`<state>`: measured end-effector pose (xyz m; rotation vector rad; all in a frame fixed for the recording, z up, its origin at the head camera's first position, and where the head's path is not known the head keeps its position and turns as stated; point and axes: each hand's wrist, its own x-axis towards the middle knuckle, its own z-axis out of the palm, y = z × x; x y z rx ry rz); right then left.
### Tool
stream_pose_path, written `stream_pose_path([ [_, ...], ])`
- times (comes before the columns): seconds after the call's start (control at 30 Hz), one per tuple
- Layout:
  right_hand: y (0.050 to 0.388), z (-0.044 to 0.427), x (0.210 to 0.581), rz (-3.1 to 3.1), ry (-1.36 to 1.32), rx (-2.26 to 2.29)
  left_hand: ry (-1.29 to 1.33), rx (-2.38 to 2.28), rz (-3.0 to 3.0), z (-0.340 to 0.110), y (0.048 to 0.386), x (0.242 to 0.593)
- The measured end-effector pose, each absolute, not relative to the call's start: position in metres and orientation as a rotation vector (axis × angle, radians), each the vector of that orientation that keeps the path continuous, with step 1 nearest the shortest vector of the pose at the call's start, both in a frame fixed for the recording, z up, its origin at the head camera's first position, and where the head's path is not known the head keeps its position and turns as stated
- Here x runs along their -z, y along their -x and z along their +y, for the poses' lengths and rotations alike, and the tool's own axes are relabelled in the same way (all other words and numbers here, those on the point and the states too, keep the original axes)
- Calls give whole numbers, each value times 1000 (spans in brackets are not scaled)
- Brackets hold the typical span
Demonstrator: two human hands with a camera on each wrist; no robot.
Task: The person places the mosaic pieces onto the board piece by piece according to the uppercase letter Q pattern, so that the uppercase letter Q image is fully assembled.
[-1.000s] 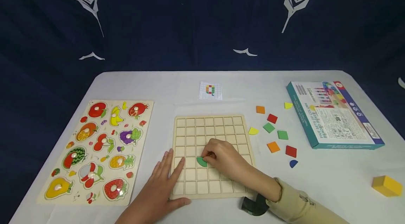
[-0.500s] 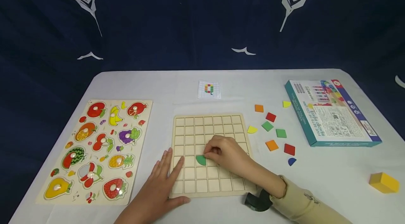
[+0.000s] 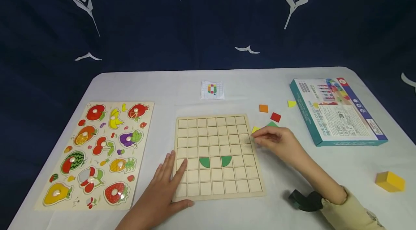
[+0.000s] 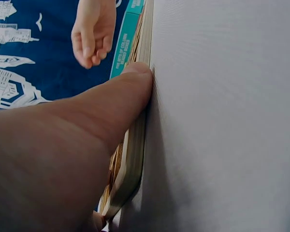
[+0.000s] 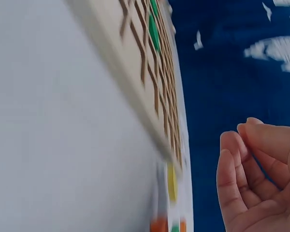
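Two green pieces (image 3: 204, 162) are set in the board (image 3: 221, 130), third row from its near edge. At its left edge the left hand (image 3: 160, 188) is laid, fingers straight. By its right edge the right hand (image 3: 281, 141) is held — grip narrow, fingertips bare as far as can be seen — and a yellow piece (image 3: 255, 129) is partly hidden. Near the table's (image 3: 162, 91) far right corner, "SETS OF COLUMN" can be read on the box (image 3: 339, 111); its small print is blurred.

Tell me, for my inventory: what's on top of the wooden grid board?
Two green pieces lie on the board, a bare cell between them. The left hand hides part of the left edge.
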<state>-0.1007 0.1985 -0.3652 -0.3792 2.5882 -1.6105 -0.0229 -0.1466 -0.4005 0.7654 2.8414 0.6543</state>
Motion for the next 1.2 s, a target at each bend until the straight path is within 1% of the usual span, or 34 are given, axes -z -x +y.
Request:
stream_pose_path([
  [0.2,96,235,365,2665,108,1591,-797,-655,2835,-147,24,400],
  [0.33,93,245,370,2710,53,1476,-822,-659,2854,-148,24,401],
  [0.6,90,254,380,2802,126,1312,-832,-680,2869,-147,24,402],
  [0.97,89,254,387,2976,409,1001,-811,-643,2860,-147,24,401],
  [1.2,89,252,388,2985,407,971,-825,-649,2869,-147,25,401],
])
